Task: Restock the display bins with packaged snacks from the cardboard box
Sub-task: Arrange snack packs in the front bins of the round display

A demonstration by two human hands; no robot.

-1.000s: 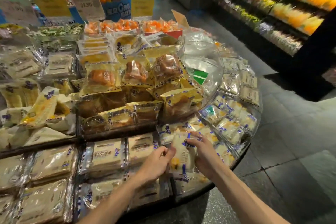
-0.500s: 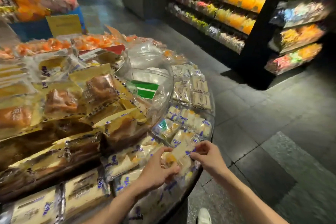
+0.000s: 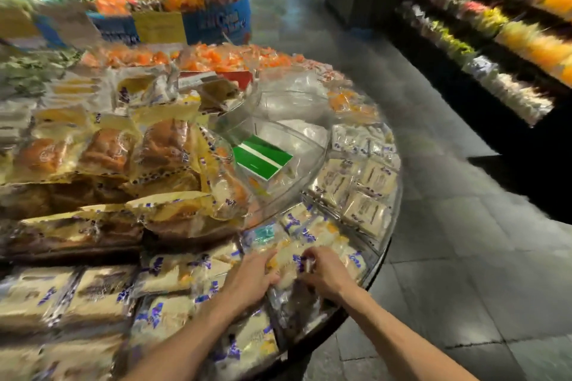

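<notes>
A pale snack packet [image 3: 286, 261] with purple print lies in the outer clear bin [image 3: 385, 244] of the round display. My left hand [image 3: 252, 280] holds its left edge, fingers curled over it. My right hand [image 3: 322, 271] pinches its right edge. The packet sits low among several similar packets. No cardboard box is in view. The picture is blurred by motion.
Bread packets [image 3: 161, 148] pile up on the raised middle tier. A clear upper bin holds a green and white card [image 3: 263, 158]. Cream packets [image 3: 356, 189] fill the bin to the right. Dark tiled floor [image 3: 448, 241] and stocked shelves [image 3: 495, 28] lie to the right.
Both hands have lowered the packet down into the outer bin among the others. My view has swung back a little to the left.
</notes>
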